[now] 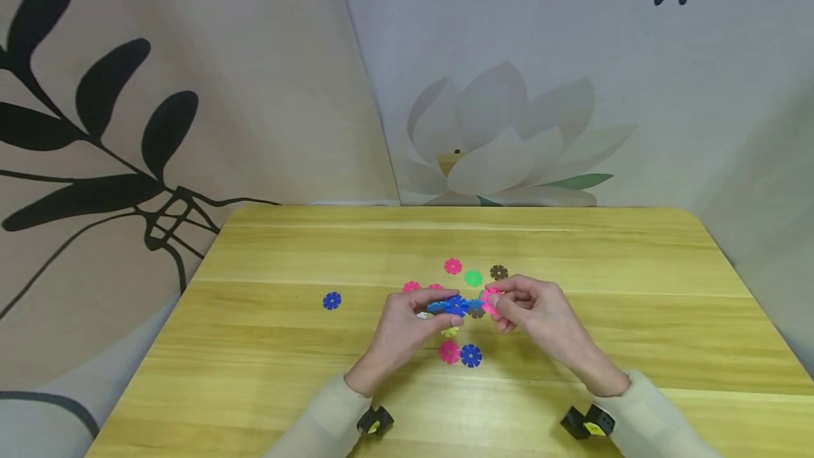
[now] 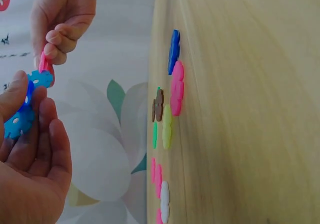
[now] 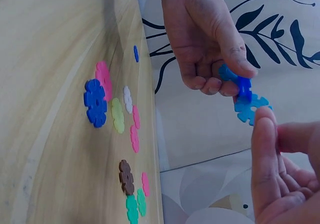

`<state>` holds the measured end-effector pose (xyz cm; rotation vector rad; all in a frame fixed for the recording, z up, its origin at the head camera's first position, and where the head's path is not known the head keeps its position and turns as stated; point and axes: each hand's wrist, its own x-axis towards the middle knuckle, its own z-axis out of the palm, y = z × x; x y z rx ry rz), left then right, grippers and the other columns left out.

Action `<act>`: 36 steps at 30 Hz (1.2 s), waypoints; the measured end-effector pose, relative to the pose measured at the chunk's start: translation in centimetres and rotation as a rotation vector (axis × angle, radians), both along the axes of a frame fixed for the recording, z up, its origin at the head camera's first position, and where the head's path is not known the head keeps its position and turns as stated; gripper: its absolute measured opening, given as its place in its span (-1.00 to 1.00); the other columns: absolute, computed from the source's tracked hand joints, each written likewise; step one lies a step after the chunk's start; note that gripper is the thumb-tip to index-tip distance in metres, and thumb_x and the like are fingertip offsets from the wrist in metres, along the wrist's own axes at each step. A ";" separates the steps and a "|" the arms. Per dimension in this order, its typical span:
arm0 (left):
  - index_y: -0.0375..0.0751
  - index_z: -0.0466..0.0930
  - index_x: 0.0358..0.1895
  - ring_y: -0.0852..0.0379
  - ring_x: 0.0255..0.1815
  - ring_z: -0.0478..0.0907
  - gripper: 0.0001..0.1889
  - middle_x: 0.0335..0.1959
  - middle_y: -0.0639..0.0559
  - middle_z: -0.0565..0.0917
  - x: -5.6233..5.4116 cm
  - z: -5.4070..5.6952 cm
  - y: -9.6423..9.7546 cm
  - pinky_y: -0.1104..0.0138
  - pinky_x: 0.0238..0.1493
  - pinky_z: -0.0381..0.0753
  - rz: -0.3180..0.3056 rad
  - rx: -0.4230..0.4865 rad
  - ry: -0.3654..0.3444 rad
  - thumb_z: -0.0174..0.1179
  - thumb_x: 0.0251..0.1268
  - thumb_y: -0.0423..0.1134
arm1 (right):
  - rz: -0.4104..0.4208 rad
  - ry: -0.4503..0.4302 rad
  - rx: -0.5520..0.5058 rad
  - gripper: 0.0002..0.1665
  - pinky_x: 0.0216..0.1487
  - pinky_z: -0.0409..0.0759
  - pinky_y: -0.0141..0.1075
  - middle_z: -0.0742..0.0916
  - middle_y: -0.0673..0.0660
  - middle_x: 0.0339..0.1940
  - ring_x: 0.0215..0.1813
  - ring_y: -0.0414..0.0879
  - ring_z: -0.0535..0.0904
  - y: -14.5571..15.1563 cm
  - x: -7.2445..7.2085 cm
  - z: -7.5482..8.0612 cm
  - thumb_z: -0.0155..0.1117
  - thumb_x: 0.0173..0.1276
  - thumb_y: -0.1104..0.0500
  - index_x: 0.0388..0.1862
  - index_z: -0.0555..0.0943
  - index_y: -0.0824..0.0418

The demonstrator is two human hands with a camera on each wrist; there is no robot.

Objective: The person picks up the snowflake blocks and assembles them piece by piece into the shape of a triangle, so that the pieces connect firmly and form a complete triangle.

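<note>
Behind your worktop stood a pale backdrop (image 1: 286,55), printed with dark leafy stems and a large white flower. Before it spread your broad yellowish table (image 1: 254,366), its grain running from side to side. Above the middle of that top, your left hand (image 1: 407,327) gripped a short chain of blue, plastic-looking discs (image 1: 455,305) between thumb and fingers, and your right hand (image 1: 540,311) pinched a single bright pink, flower-shaped disc (image 1: 490,300) between thumb and forefinger.

The chain hung clear of the wood: one dark-blue disc (image 3: 244,88) sat crosswise at the centre, a light-blue disc (image 3: 245,113) joined at either side, their faces nearly flat to your head view. Your pink one met the rim of the nearer light-blue piece; you could not tell whether its slot was seated.

Below lay the loose discs: pink (image 1: 449,353) just beside blue (image 1: 470,355), then yellow (image 1: 450,331), white (image 3: 128,100), green (image 1: 473,278) and brown (image 1: 499,272), plus a lone blue disc (image 1: 332,300) off to the left. Smallest of all, notches cut the scalloped rims, and little holes pierced the centres.
</note>
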<state>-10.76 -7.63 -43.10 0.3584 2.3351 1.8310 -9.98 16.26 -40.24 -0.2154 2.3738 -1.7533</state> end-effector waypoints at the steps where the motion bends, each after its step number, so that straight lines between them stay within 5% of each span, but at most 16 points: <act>1: -0.14 0.79 0.07 0.13 -0.37 0.58 -0.62 -0.12 0.01 0.81 0.0 0.0 0.0 0.48 -0.50 0.51 -0.002 0.001 0.001 0.54 0.18 -0.16 | -0.004 -0.001 -0.002 -0.68 -0.26 0.78 -0.08 0.76 0.30 -0.30 -0.33 0.18 0.74 0.0 0.0 0.0 0.32 0.47 0.27 0.11 0.63 0.43; 6: -0.17 0.77 0.11 0.28 -0.60 0.29 -0.59 -0.24 0.02 0.80 0.0 -0.1 0.0 0.52 -0.67 0.22 -0.022 -0.009 0.000 0.53 0.20 -0.15 | -0.005 -0.004 -0.013 -0.67 -0.27 0.78 -0.09 0.76 0.30 -0.30 -0.33 0.22 0.73 -0.1 0.0 -0.2 0.31 0.47 0.29 0.12 0.63 0.46; 8: -0.16 0.75 0.14 0.29 -0.57 0.38 -0.59 -0.26 0.03 0.79 0.0 -0.2 0.0 0.52 -0.66 0.26 -0.042 -0.008 0.002 0.50 0.24 -0.16 | -0.004 -0.010 -0.018 -0.67 -0.26 0.78 -0.09 0.76 0.29 -0.30 -0.33 0.18 0.73 -0.1 0.0 -0.2 0.30 0.46 0.31 0.12 0.62 0.47; 13: -0.14 0.63 0.30 0.18 -0.16 0.68 -0.58 -0.05 0.00 0.75 -0.1 -0.3 0.0 0.39 -0.19 0.70 -0.153 0.002 0.041 0.36 0.42 -0.22 | -0.004 -0.013 -0.037 -0.66 -0.25 0.78 -0.08 0.76 0.27 -0.30 -0.34 0.09 0.74 -0.1 0.1 -0.1 0.31 0.47 0.30 0.12 0.62 0.47; 17: -0.14 0.55 0.35 0.09 -0.06 0.68 -0.59 0.05 -0.06 0.68 0.0 -0.2 0.3 0.19 0.05 0.71 -0.214 0.018 0.069 0.25 0.50 -0.24 | -0.005 -0.007 -0.051 -0.66 -0.25 0.78 -0.08 0.76 0.24 -0.30 -0.35 0.03 0.74 -0.2 0.3 -0.1 0.30 0.47 0.30 0.13 0.62 0.48; 28: -0.07 0.74 -0.10 0.11 0.04 0.56 -0.91 -0.03 0.14 0.61 0.1 0.0 1.4 0.22 0.07 0.64 -0.076 0.006 0.207 0.36 0.39 -0.26 | -0.008 -0.009 -0.067 -0.69 -0.21 0.78 -0.09 0.76 0.36 -0.21 -0.34 0.00 0.74 -0.7 0.4 -0.2 0.30 0.49 0.29 0.12 0.62 0.46; 36: -0.19 0.73 -0.17 0.10 0.01 0.61 -0.95 -0.08 0.11 0.67 0.2 0.0 1.8 0.27 0.07 0.70 -0.069 0.044 0.227 0.35 0.38 -0.38 | -0.006 0.036 -0.043 -0.74 -0.24 0.78 -0.07 0.77 0.27 -0.27 -0.35 0.00 0.74 -0.8 0.5 -0.3 0.30 0.47 0.33 0.07 0.64 0.43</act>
